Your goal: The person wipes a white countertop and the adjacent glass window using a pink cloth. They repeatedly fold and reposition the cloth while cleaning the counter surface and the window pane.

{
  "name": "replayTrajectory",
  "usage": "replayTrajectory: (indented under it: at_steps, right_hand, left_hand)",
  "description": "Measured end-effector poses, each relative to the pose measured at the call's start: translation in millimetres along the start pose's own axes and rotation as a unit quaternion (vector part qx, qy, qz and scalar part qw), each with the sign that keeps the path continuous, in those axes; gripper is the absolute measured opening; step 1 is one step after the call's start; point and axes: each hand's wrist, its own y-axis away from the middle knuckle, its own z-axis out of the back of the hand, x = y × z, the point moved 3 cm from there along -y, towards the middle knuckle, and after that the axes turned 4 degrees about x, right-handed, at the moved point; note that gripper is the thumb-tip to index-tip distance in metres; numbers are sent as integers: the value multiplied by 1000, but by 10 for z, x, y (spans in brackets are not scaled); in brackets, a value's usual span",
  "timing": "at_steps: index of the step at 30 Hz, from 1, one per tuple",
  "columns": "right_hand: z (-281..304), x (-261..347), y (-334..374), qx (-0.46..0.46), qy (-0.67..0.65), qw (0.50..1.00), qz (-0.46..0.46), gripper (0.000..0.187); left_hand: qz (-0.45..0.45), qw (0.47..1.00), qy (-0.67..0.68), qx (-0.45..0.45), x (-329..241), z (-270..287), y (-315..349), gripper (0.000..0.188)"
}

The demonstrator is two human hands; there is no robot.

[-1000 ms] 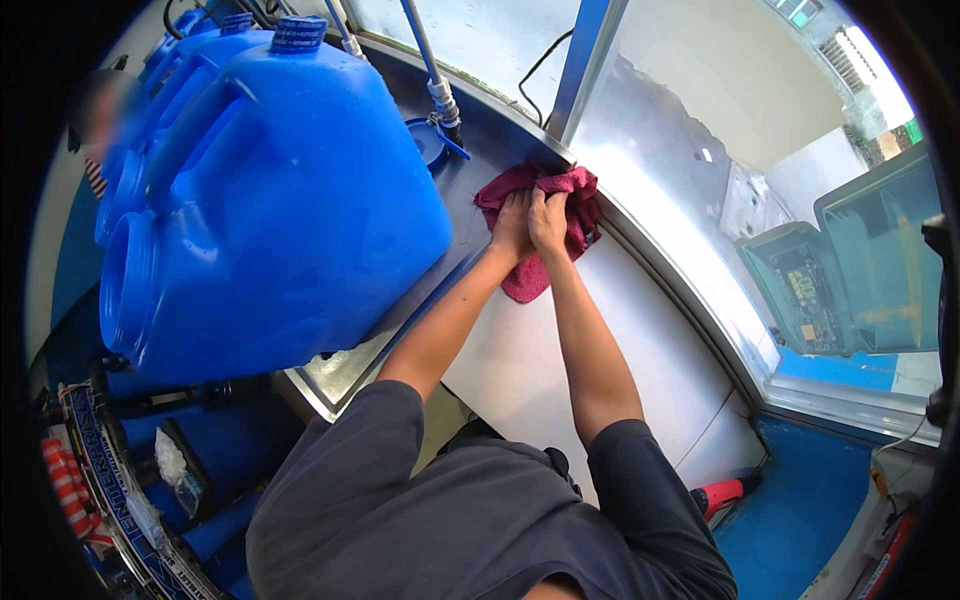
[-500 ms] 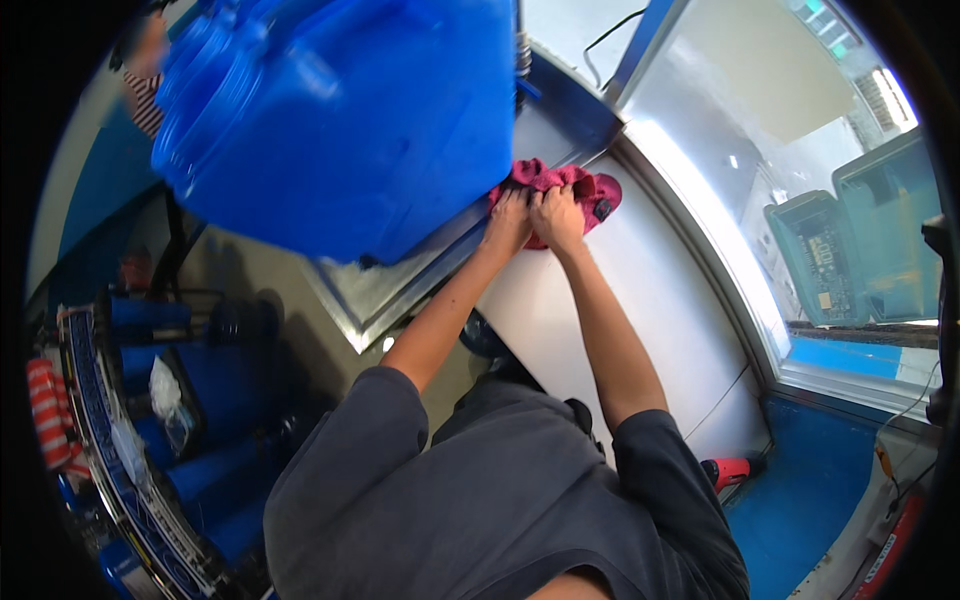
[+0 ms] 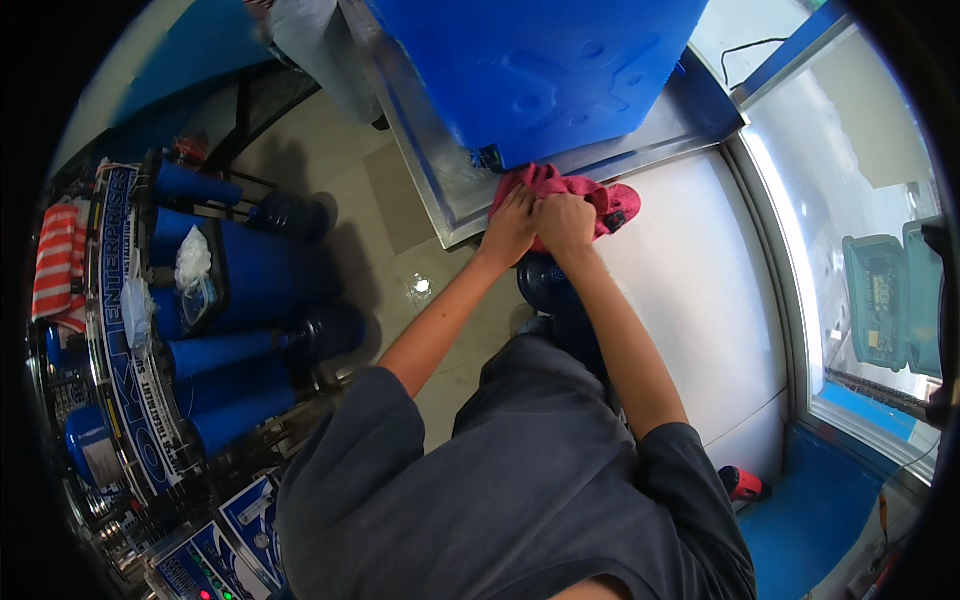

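A bunched red cloth [image 3: 610, 200] lies at the edge of the white counter, beside a metal tray. My left hand [image 3: 511, 230] rests on its left part with the fingers bent over the fabric. Right against it, my right hand [image 3: 566, 226] is closed in a fist on the same cloth. A small black thing [image 3: 616, 220] sits on the cloth's right end; I cannot make out what it is. Just beyond my hands, a large blue water container [image 3: 560, 80] stands on the metal tray [image 3: 425, 165].
The white counter [image 3: 690, 300] runs along a glass window on the right. A red and black tool [image 3: 742, 484] lies near its lower end. Blue filter cylinders [image 3: 235, 360] and a striped cloth [image 3: 57, 262] are at left. Someone in grey clothing [image 3: 325, 50] is beyond the tray.
The view has shifted, so the blue container appears farther right and higher. It also looks turned, its moulded face now showing. Both my hands stay on the red cloth, and my right fingers have closed tighter.
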Motion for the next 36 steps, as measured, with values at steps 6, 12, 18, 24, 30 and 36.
replayTrajectory:
  at_steps: [6,12,18,24,30,36]
  right_hand:
    - [-81,813,209,54,-50,992,100,35]
    - [-130,798,508,103,-221,968,54,43]
    - [-201,456,638,54,-495,867,4,45]
    - [7,-338,1402,-19,-654,755,-51,62]
    - [428,-963,2165,-66,-524,839,-130,55]
    - [740,-1206,2054,-198,-493,841,-104,51]
  left_hand:
    - [99,993,-19,68,288,522,766,42]
    - [229,972,-3,49,403,749,938,62]
    - [212,974,61,59,176,757,733,72]
    - [66,977,193,-61,-1127,1021,879,67]
    - [-19,964,214,-154,-1698,1187,215,61]
    - [-121,962,179,-168,-1717,1140,-593,63]
